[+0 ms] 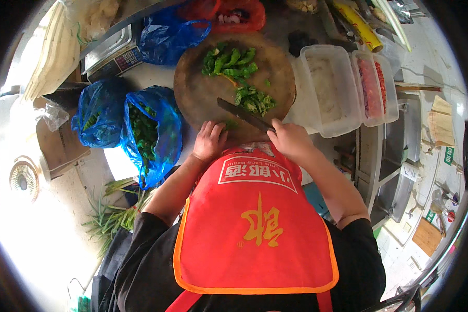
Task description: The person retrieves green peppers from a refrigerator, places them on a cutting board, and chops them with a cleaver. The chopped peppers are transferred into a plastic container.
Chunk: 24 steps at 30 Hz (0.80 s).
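Note:
My right hand [291, 141] grips a kitchen knife [243, 114], its dark blade slanting up and left over a round wooden chopping block [199, 93]. At the block's near rim rests my left hand [210, 139], fingers bent. Right by its fingertips lies a small green piece [231, 124]; whether the fingers hold it is unclear. Cut green pepper pieces [255, 101] sit just beyond the blade. Farther back on the block is a heap of larger green peppers [230, 62].
Left of the block stands an open blue plastic bag [171, 132] of green peppers, beside another blue bag [99, 117]. A digital scale [121, 62] is behind them. To the right are a translucent tub [331, 89] and a container of chopped red food [374, 87]. A red bag [253, 19] lies behind.

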Motion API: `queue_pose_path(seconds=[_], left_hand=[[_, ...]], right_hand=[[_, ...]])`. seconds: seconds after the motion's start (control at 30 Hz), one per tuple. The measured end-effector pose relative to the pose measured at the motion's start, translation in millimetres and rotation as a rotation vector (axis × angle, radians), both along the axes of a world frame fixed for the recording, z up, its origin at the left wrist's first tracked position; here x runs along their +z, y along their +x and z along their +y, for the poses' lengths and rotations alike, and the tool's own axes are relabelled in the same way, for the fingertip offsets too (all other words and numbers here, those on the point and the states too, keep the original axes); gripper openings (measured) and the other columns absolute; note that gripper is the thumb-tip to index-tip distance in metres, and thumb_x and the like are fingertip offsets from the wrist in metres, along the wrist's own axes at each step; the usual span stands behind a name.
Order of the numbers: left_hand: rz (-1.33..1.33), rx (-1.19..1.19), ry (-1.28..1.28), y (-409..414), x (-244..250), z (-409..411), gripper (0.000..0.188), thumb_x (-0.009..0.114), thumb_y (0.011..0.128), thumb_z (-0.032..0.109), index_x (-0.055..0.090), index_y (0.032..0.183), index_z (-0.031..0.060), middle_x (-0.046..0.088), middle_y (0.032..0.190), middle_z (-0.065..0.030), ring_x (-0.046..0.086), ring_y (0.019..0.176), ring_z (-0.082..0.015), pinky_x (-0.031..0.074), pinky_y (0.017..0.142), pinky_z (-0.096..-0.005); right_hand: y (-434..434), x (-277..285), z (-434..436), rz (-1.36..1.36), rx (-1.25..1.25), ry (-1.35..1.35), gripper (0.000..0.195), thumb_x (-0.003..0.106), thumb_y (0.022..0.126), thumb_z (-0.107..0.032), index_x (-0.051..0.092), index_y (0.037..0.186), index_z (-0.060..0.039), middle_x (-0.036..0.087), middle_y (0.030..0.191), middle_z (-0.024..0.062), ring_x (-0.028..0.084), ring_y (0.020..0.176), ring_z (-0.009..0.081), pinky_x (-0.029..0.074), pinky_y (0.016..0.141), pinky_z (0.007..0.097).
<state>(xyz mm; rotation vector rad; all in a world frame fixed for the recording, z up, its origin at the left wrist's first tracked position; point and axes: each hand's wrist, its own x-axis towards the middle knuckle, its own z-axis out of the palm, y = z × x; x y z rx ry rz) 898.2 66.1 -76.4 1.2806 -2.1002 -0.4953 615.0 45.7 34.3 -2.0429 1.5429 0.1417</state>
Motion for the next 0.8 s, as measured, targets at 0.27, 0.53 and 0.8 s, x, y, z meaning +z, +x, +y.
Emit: queue_pose_path(seconds=[0.27,0.53,0.8], left_hand=[[0.024,-0.09,-0.003,-3,-6,-2,0.019,0.067,0.08,0.002,0.063,0.099,0.002,0.062,0.109,-0.0162,0.061,0.094,-0.037,0.054,0.081,-0.0444],[0.019,-0.123,0.026,6,-7,7,0.024,0.065,0.078,0.003,0.064,0.103,0.0008,0.062,0.113,-0.0164,0.061,0.097,-0.0373,0.054,0.084,-0.0442],[0.047,-0.088,-0.014,-5,-9,7,0.033,0.081,0.07,0.016,0.066,0.096,0.0012,0.062,0.108,-0.0138,0.063,0.094,-0.0343,0.055,0.082,-0.0417]], right_hand=[[22,-19,-4,-0.1,0.02,-0.007,0.03,0.058,0.099,-0.034,0.057,0.107,-0.0047,0.068,0.076,0.0236,0.066,0.074,0.046,0.051,0.066,0.0575],[12,12,11,-0.003,0.051,0.142,0.033,0.056,0.099,-0.032,0.058,0.114,-0.0024,0.07,0.083,0.0245,0.068,0.08,0.0459,0.053,0.07,0.0584],[18,-36,2,-0.168,-0.044,0.07,0.036,0.059,0.098,-0.035,0.06,0.112,-0.0017,0.069,0.083,0.0275,0.067,0.081,0.0478,0.052,0.071,0.058]])
